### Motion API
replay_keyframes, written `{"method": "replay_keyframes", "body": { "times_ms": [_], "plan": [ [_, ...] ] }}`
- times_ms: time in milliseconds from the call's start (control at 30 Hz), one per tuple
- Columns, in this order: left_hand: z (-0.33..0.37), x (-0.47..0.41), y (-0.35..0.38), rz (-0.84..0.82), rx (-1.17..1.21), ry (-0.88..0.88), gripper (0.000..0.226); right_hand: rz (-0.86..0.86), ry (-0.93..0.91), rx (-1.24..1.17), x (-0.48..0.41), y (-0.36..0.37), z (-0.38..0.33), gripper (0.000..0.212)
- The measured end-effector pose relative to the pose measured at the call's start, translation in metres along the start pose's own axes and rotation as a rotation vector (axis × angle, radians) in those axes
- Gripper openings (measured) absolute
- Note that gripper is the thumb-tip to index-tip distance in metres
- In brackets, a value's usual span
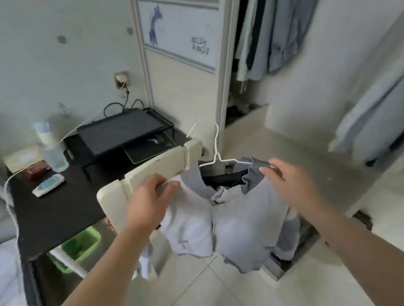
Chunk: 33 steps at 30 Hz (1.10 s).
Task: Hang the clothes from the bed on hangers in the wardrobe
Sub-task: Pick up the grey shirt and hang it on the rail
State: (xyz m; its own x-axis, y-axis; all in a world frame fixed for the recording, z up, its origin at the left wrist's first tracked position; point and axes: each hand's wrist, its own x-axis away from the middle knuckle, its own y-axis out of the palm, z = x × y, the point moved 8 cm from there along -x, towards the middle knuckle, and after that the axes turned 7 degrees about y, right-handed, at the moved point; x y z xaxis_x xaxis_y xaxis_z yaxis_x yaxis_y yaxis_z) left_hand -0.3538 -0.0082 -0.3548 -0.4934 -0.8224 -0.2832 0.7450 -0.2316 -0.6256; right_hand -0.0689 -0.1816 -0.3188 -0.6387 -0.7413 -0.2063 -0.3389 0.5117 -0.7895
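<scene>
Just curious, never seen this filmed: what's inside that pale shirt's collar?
A white wire hanger: hook and neck rise above the shirt collar, and something dark shows inside. Its arms are mostly covered by fabric that the left hand and right hand grip.

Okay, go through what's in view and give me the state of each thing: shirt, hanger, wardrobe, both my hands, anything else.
Shirt, on the hanger, held in the air, not in the wardrobe yet.
Hanger, inside the shirt, hook upright and free.
Left hand, grips the shirt's shoulder.
Right hand, pinches the shirt's other shoulder.
Wardrobe, open, clothes hanging inside.
Wall socket, something plugged in.
</scene>
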Motion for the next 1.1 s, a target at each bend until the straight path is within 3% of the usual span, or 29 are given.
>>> {"method": "replay_keyframes", "body": {
  "times_ms": [267, 567, 767, 1100],
  "plan": [
    [0.097, -0.201, 0.014, -0.119, 0.133, 0.361, 0.024, 0.369, 0.095, 0.138, -0.09, -0.117, -0.038, 0.033],
    [0.27, -0.344, 0.031, -0.026, 0.308, 0.691, 0.034, 0.687, 0.061, 0.325, -0.141, -0.277, -0.07, 0.036],
    [0.393, -0.411, 0.039, 0.017, 0.392, 0.866, 0.034, 0.831, 0.004, 0.398, -0.169, -0.373, -0.095, 0.046],
    [0.55, -0.514, 0.035, 0.114, 0.495, 1.015, 0.031, 0.884, 0.032, 0.767, -0.228, -0.485, -0.152, 0.04]
  ]
}}
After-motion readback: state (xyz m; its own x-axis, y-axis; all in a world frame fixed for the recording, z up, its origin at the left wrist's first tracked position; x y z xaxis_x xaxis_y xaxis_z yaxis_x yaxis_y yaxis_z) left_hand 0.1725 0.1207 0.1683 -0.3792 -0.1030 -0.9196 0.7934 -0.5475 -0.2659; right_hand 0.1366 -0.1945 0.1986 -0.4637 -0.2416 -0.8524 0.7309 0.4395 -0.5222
